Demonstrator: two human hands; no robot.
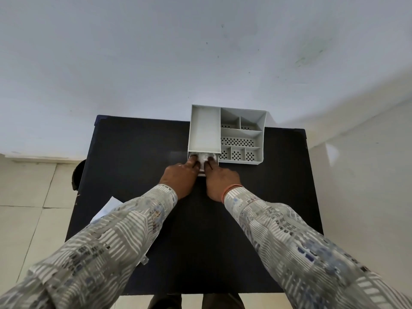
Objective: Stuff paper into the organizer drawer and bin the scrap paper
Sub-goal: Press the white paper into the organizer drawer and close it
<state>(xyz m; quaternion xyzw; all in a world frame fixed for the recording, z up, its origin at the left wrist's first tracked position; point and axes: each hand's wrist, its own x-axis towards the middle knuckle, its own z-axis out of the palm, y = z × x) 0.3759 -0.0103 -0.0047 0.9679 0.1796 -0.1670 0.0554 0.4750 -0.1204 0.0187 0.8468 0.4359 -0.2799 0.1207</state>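
A grey desk organizer (240, 132) stands at the far edge of a black table (138, 152). Its small drawer (202, 173) is pulled out toward me under the tall left compartment. Crumpled white paper (203, 157) lies in the drawer. My left hand (180, 177) and my right hand (220, 181) are side by side at the drawer, with the fingertips of both pressed down on the paper. The front of the drawer is mostly hidden by my hands.
A white sheet of paper (107, 208) lies at the table's left edge, partly under my left sleeve. A dark round object (78, 175) sits on the tiled floor left of the table. A white wall rises behind the table.
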